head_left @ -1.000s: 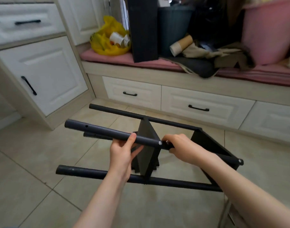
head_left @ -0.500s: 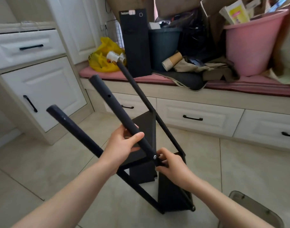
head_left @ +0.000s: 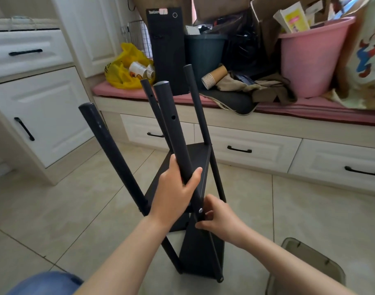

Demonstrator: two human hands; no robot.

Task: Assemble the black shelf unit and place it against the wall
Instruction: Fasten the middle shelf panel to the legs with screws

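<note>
The black shelf unit (head_left: 200, 254) stands nearly upright on the tiled floor in front of me, its poles pointing up and slightly away. Two black shelf boards sit between the poles, one low and one midway. My left hand (head_left: 174, 189) grips the nearest pole (head_left: 172, 128) just above the middle board. My right hand (head_left: 219, 218) pinches the same pole lower down, fingers beside a silver screw (head_left: 200, 210).
A window seat with a pink cushion (head_left: 310, 107) and white drawers runs across the back, piled with a black computer tower (head_left: 168, 50), a pink bucket (head_left: 312, 58), a yellow bag (head_left: 123, 71) and paper cups. A white cabinet (head_left: 39, 116) stands left. A grey stool (head_left: 307, 267) sits at my lower right.
The shelf unit has swung from lying on its side to standing nearly upright on its lower end. Both hands have stayed on the near pole.
</note>
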